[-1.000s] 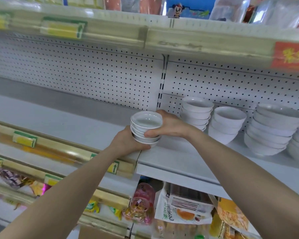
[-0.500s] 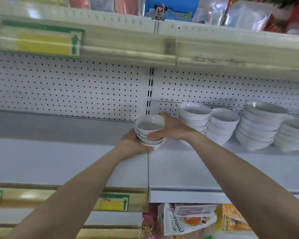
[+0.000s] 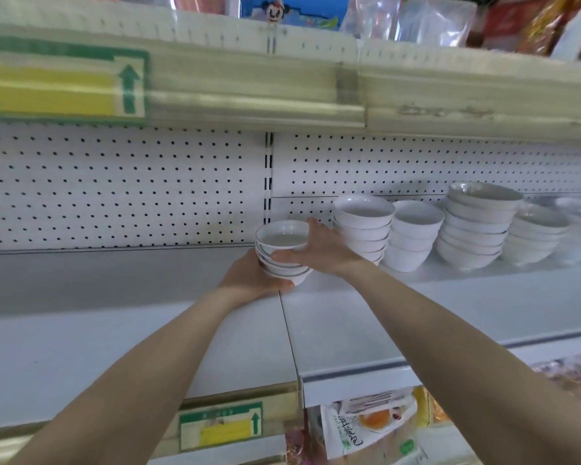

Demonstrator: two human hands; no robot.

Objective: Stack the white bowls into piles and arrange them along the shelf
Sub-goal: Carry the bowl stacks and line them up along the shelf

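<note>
A short stack of small white bowls [image 3: 280, 237] sits between my two hands just above the seam in the white shelf [image 3: 433, 317]. I cannot tell whether its base touches the shelf or hangs just clear of it. My left hand [image 3: 249, 280] cups the stack from 7 o'clock, fingers curled under the lowest bowl. My right hand [image 3: 319, 251] grips it from 3 o'clock, thumb laid across the near side and fingers wrapped over the far rim.

Just beside the stack at 3 o'clock stands a taller pile of bowls [image 3: 363, 223], its near side partly hidden by my right hand. Farther along at 3 o'clock a second pile [image 3: 415, 236] touches the first. After it come a leaning pile of wider bowls [image 3: 477, 226] and a lower pile [image 3: 534, 236] that is blurred at the frame's edge.

At 12 o'clock from the stack rises the white pegboard wall [image 3: 114, 189], and above it is the lip of the upper shelf with a yellow-and-green price label [image 3: 61, 85] at 10 o'clock. At 6 o'clock a smaller label [image 3: 220, 426] sits on the shelf's front edge, and a printed food packet [image 3: 366, 426] lies on the level below at 5 o'clock.
</note>
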